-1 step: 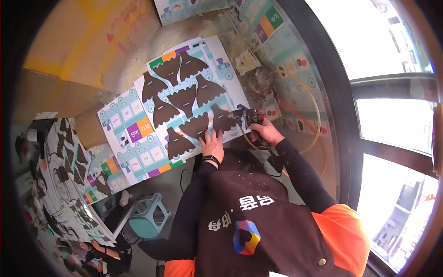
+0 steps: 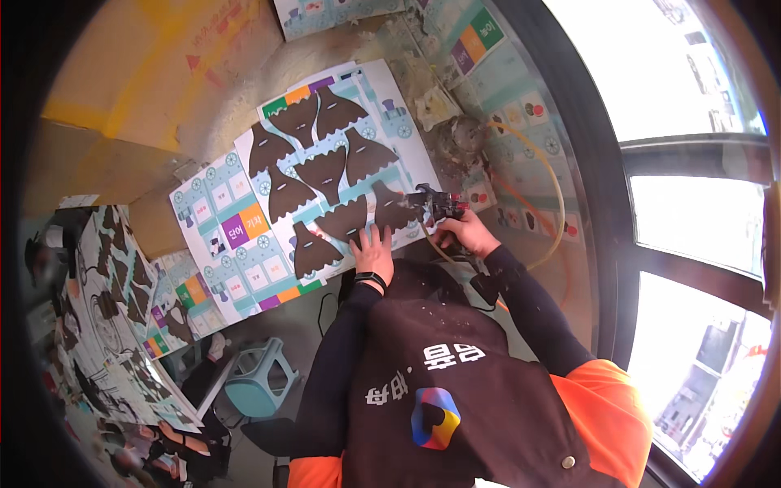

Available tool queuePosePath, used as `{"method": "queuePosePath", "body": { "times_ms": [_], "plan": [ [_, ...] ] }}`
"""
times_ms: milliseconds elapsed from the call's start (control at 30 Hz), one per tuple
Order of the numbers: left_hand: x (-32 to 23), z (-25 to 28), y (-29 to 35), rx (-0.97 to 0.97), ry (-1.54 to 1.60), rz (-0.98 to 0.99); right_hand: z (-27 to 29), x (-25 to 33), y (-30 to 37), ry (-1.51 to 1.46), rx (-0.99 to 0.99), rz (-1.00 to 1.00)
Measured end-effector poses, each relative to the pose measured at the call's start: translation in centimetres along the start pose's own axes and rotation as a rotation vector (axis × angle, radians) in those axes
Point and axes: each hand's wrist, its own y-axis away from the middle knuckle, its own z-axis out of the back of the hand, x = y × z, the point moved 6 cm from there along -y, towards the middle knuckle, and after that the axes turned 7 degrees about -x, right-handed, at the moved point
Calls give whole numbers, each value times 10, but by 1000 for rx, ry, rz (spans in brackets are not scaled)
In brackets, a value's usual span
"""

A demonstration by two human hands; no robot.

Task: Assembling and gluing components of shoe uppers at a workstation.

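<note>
Several dark brown pieces with wavy edges, like the piece [image 2: 329, 174] near the middle, lie in rows on a printed sheet [image 2: 262, 172]. My left hand [image 2: 375, 257], in a dark sleeve with a black wristband, rests flat with its fingers spread at the sheet's near edge, touching the lowest pieces. To its right, my right hand [image 2: 475, 234] grips a black spray gun [image 2: 439, 203] whose nozzle points left, just over the rightmost brown piece [image 2: 394, 210]. Part of the gun's handle is hidden by my fingers.
A yellow hose [image 2: 560, 203] curves along the printed boards on the right, beside a window frame [image 2: 695, 154]. Cardboard boxes [image 2: 106, 167] stand at the back left. A blue-green stool [image 2: 262, 378] is on the floor, near another work table [image 2: 130, 325] and people.
The sheet and brown pieces appear shifted very slightly up and left in the picture. Both hands keep nearly the same places, with the spray gun still held.
</note>
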Motion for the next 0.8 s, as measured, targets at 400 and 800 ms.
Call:
{"method": "queuePosePath", "body": {
  "times_ms": [400,800],
  "plan": [
    [19,-20,-1,-13,37,27,-43,33,-27,280,-6,69],
    [24,-30,22,-25,108,80,-61,-12,-43,544,-160,54]
  ]
}}
